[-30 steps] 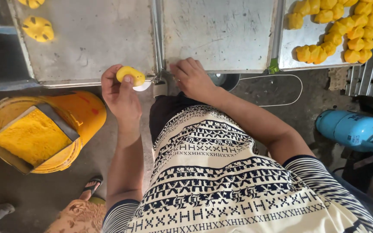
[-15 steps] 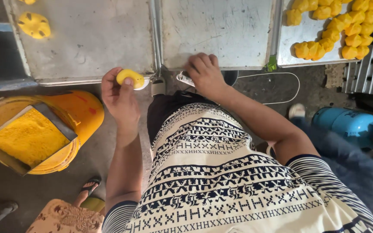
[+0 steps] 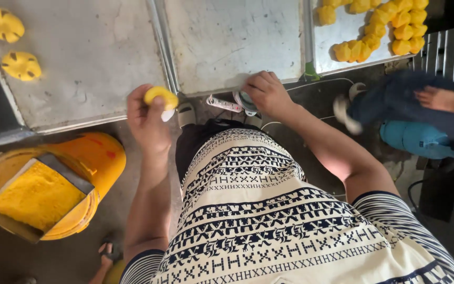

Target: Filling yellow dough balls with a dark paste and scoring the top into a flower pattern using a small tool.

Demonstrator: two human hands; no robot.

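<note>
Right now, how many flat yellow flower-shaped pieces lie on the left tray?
2. One piece lies at the far left corner of the left tray; the other piece lies just nearer. The picture's edge cuts the tray, so more may be hidden.

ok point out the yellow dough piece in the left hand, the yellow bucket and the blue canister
yellow dough piece (image 3: 161, 95), head view, on its rounded top
yellow bucket (image 3: 98, 158), head view, on its outer side wall
blue canister (image 3: 413, 139), head view, on its curved body

Cream shirt, navy geometric bands, short sleeves; shorts probably dark
</note>
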